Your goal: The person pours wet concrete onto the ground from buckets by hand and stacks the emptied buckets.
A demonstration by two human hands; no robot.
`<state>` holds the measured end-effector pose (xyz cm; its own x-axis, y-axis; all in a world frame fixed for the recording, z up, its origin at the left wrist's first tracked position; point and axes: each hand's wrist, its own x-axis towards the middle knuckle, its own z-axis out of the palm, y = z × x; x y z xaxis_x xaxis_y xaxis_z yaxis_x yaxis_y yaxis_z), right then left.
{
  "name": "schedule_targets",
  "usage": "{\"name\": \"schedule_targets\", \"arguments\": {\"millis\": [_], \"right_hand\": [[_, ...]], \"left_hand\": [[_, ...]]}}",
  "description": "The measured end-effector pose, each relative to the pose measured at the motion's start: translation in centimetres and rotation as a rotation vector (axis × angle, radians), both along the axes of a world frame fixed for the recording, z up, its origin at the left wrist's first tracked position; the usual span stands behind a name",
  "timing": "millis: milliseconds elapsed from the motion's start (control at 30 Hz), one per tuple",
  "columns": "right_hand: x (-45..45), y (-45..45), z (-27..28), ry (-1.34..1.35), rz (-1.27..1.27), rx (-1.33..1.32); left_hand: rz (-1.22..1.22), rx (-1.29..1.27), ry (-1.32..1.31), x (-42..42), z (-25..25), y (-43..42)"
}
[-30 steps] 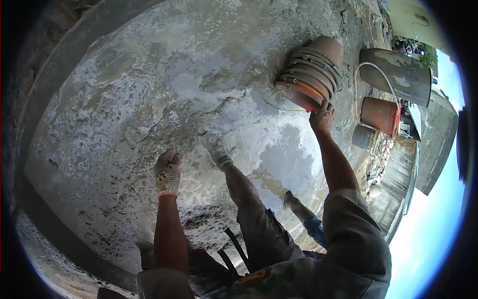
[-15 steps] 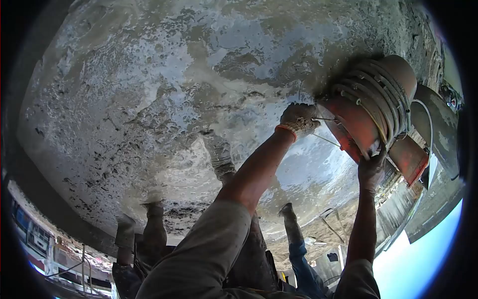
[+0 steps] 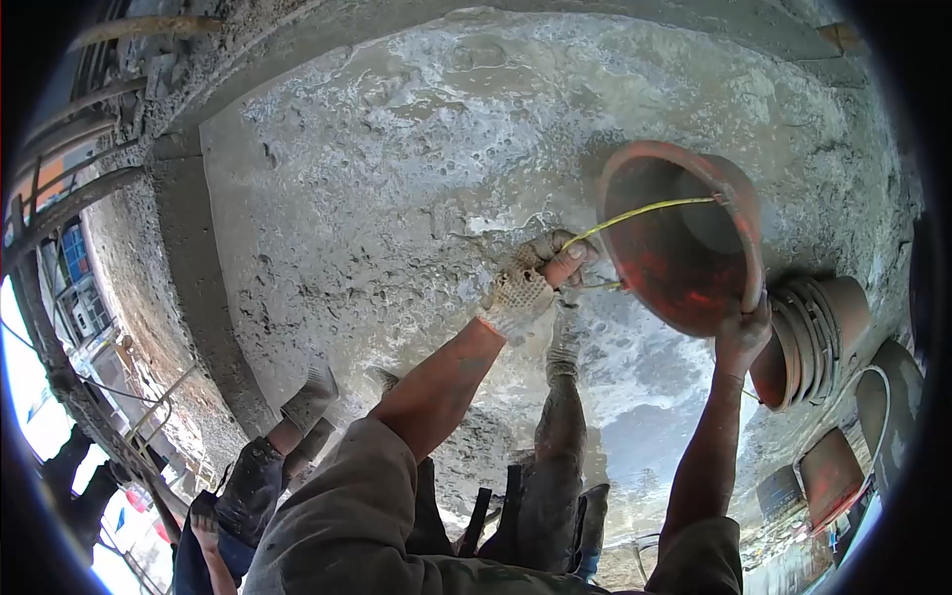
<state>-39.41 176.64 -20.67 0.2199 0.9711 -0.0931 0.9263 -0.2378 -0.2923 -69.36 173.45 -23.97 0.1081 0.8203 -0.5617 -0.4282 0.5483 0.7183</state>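
A reddish-brown tub (image 3: 666, 281), its inside smeared with grey, is tilted on its side at right of centre in the head view. My left hand (image 3: 535, 278), in a worn mesh glove with bare fingertips, is closed around the tub's thin yellow handle (image 3: 645, 208), pulled out to the left. My right hand (image 3: 744, 339) grips the tub's lower right rim with its fingers over the edge. Just right of that hand lies a stack of nested tubs (image 3: 818, 342) on its side.
Wet, lumpy concrete (image 3: 377, 218) covers the ground under my hands, with a raised concrete edge (image 3: 188, 238) on the left. Another red tub (image 3: 833, 481) lies lower right. A co-worker's hand (image 3: 205, 531) and legs appear lower left, near wooden poles (image 3: 74, 382).
One tub has come off the nested stack and is now held apart, left of it. My left hand has moved left and down with the handle. The view has shifted, showing more ground edge.
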Motion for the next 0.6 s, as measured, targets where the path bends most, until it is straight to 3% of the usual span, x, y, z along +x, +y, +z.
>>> {"name": "schedule_targets", "arguments": {"millis": [67, 100, 167, 200, 267, 300, 367, 433, 467, 533, 600], "right_hand": [[-5.0, 2.9, -0.6, -0.013, -0.023, 0.098], [-6.2, 3.8, -2.6, -0.007, -0.009, 0.103], [-8.1, 5.2, -7.6, 0.146, -0.309, 0.020], [-11.6, 5.7, -8.2, 0.141, -0.296, 0.020], [-15.7, 4.3, -11.6, 0.249, -0.602, -0.227], [-17.0, 2.3, -13.4, 0.230, -0.596, -0.231], [-18.6, -2.1, -19.2, 0.175, -0.558, -0.013], [-21.9, -5.7, -22.3, -0.108, -0.247, -0.055], [-26.0, -6.5, -21.5, -0.114, -0.219, -0.086], [-34.6, -8.1, -19.0, -0.050, -0.163, -0.149], [-40.0, -10.7, -18.6, -0.018, -0.116, -0.171]], "left_hand": [[-0.020, 0.117, 0.221, 0.0, -3.1, 3.0], [-0.141, 0.148, 0.338, -0.1, -4.4, 4.7], [-0.324, 0.207, 0.489, 0.0, -8.8, 7.8], [-0.391, 0.235, 0.514, -0.4, -10.6, 8.7], [-0.383, 0.318, 0.645, -2.2, -13.9, 8.3], [-0.381, 0.410, 0.784, -3.6, -14.9, 7.5], [-0.339, 0.433, 0.760, -8.3, -17.7, 4.2], [-0.274, 0.427, 0.808, -14.2, -21.2, -0.8], [-0.226, 0.405, 0.870, -18.0, -22.5, -3.4], [-0.091, 0.287, 0.597, -26.5, -19.4, -7.5], [-0.065, 0.330, 0.643, -31.1, -20.1, -11.1]]}}
